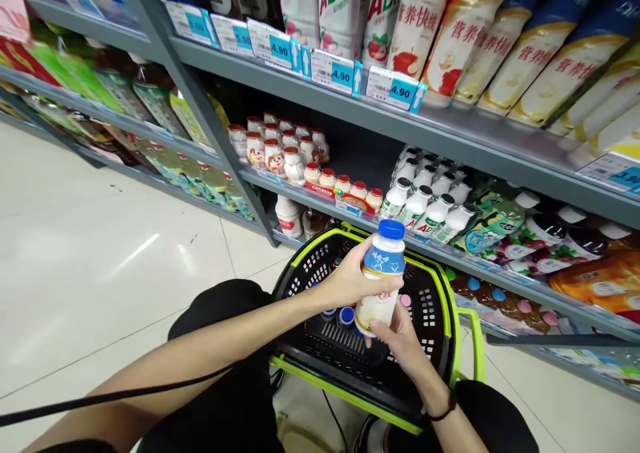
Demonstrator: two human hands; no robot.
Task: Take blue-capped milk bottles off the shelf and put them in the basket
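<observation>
Both my hands hold a white drink bottle with a blue cap and blue upper label, tilted slightly above the basket. My left hand wraps round its upper body, thumb across the front. Lower down, my right hand grips the base, with a dark band on the wrist. Beneath the bottle is a black shopping basket with lime-green rim and handles. Inside it lie several bottles, among them a blue-capped one and a pink-capped one; my hands partly hide them.
Grey shelving runs across in front, close behind the basket. Its middle shelf carries red-capped small bottles and black-capped white bottles. Larger drink bottles stand on the shelf above. Pale floor tiles stretch left; my knees flank the basket.
</observation>
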